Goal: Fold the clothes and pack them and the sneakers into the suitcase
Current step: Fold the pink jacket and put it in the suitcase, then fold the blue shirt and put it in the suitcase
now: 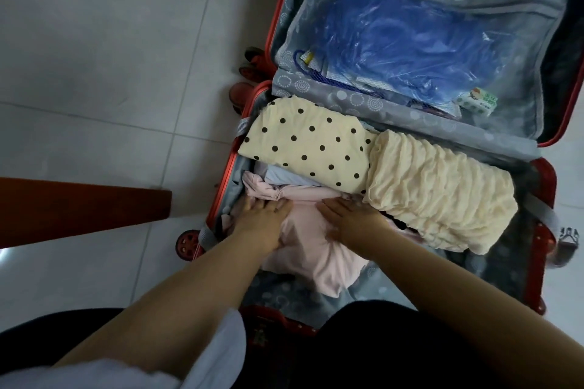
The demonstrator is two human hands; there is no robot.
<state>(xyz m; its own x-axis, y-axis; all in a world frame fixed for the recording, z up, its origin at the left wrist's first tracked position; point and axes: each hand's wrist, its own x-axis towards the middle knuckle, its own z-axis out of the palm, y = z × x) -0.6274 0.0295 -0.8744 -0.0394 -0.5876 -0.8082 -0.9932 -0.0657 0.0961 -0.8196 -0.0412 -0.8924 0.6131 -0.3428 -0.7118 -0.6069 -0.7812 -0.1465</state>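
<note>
- My left hand (264, 223) and right hand (350, 221) lie flat, fingers straight, pressing the pink garment (316, 257) into the near half of the suitcase (228, 174).
- Risk I see: its near edge lies loose, so pushing farther could bunch it against the polka-dot fold (309, 142).

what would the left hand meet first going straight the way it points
Probably the bunched fold of the pink garment just ahead of the left hand, then the dotted cloth.
</note>
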